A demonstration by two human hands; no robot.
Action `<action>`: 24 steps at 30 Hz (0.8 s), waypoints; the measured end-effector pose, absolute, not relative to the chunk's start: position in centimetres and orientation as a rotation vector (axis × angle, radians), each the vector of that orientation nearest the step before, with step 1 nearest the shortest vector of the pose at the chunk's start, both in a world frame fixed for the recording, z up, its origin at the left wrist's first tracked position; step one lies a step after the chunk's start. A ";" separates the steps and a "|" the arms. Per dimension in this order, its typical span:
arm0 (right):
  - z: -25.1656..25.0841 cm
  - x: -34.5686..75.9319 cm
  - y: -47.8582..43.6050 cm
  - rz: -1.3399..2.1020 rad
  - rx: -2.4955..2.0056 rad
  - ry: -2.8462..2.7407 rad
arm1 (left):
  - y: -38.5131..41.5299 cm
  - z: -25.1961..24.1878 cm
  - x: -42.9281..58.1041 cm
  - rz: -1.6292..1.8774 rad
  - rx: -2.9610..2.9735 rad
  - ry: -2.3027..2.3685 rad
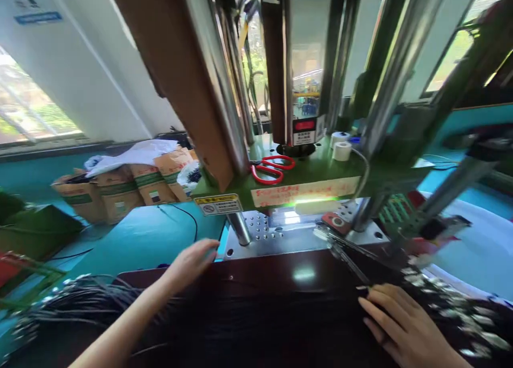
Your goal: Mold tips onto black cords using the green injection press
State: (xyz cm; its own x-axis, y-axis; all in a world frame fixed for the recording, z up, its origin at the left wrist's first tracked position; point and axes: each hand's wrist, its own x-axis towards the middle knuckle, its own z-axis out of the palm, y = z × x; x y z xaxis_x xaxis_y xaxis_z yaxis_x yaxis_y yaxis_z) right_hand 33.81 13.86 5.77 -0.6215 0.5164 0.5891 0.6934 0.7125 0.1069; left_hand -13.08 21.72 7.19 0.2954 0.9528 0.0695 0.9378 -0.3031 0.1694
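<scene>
My left hand (191, 262) reaches forward over the dark table top (280, 282), fingers stretched out and apart, with nothing in them, close to the steel column (239, 227) of a green press machine (304, 181). My right hand (401, 322) lies on the dark surface at the lower right, fingers extended and lightly curled, its tips by a thin black cable end (352, 261) that runs toward the perforated metal plate (280, 226). Whether it pinches the cable I cannot make out.
Bundles of black cables with metal ends lie at the left (72, 304) and right (452, 314). Red scissors (272, 168) and white tape rolls (342, 150) sit on the green machine base. Brown paper sacks (120, 189) stand by the window at the left.
</scene>
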 end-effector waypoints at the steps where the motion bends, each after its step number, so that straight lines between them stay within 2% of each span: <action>1: 5.9 33.8 13.6 -0.430 -0.906 -2.422 | 20.5 7.4 -10.0 0.233 2.531 1.597; 3: 5.9 34.0 13.1 -0.411 -0.903 -2.449 | 18.3 7.4 -4.4 0.184 2.676 1.373; 6: 5.7 35.0 12.1 -0.373 -0.951 -2.449 | 16.4 6.6 0.7 0.112 2.769 1.341; 14: 5.9 36.7 8.4 -0.430 -1.097 -2.272 | 16.4 7.4 6.2 0.526 2.718 1.318; 19: 6.1 33.8 7.2 -0.346 -1.453 -2.371 | 18.0 7.8 14.2 0.447 2.694 1.281; 24: 8.7 32.5 6.8 -0.398 -1.769 -2.410 | 14.7 8.0 16.2 0.855 2.597 1.119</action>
